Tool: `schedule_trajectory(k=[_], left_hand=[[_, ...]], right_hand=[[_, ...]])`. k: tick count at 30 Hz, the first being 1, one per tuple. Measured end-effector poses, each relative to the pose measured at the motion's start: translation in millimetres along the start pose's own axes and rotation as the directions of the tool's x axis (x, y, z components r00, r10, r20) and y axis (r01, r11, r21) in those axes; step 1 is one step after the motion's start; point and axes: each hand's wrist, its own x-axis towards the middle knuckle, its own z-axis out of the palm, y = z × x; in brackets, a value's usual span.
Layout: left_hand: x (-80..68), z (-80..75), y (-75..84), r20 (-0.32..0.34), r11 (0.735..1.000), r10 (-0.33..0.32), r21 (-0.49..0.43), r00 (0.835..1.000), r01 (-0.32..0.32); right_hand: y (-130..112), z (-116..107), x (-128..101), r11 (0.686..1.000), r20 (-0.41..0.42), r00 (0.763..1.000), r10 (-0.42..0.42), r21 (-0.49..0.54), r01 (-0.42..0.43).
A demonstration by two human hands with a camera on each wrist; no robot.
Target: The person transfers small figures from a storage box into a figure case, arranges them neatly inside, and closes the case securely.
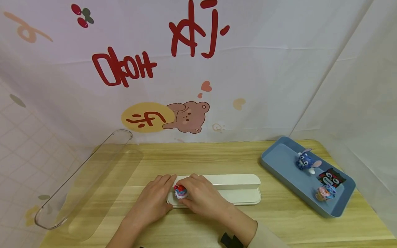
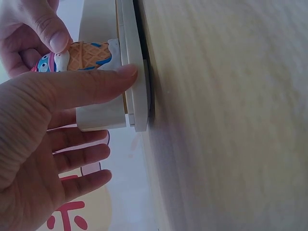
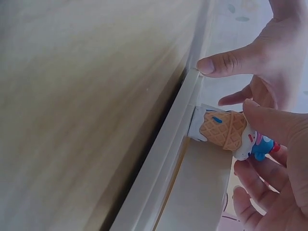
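A white two-level display stand [image 1: 242, 196] lies lengthwise on the table. At its left end stands a small figurine [image 1: 180, 192] in a waffle ice-cream cone, with a blue and red top. My right hand [image 1: 200, 196] pinches the figurine near its top with thumb and fingers; the cone [image 3: 223, 129] points down to the lower step. The left hand [image 1: 154, 198] holds the stand's left end, its thumb [image 2: 103, 89] on the front edge and its fingers reaching behind. In the left wrist view that thumb partly covers the cone's base.
A blue-grey tray [image 1: 286, 177] at the right holds a dark blue big-eared figurine [image 1: 307, 162], a black and red owl-like card [image 1: 331, 177] and a pink and blue figurine [image 1: 325, 193]. At the left lies a long clear cover [image 1: 93, 186]. A printed white cloth [image 1: 263, 79] hangs behind.
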Motion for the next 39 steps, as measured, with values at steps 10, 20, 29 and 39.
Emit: schedule_trajectory(k=[10, 20, 29, 39], left_hand=[[-0.5, -2.6, -0.7, 0.005, 1.0, -0.015, -0.011, 1.0, 0.015], [-0.3, -0.6, 0.4, -0.006, 1.0, -0.009, -0.014, 1.0, 0.009], [-0.7, -0.9, 1.8, 0.007, 1.0, -0.023, -0.004, 1.0, 0.023], [-1.2, -1.2, 2.9, 0.0, 1.0, -0.018, -0.007, 1.0, 0.018]], right_hand=[[0.4, -11.9, 0.1, 1.0, -0.007, 1.0, 0.0, 0.012, 0.001], [13.4, -48.9, -13.7, 0.999, -0.118, 0.992, -0.041, -0.02, 0.039], [31.6, -84.6, -35.2, 0.995, -0.173, 0.984, -0.036, -0.101, 0.019], [62.4, -116.5, -62.5, 0.989, -0.329, 0.943, -0.049, -0.15, -0.001]])
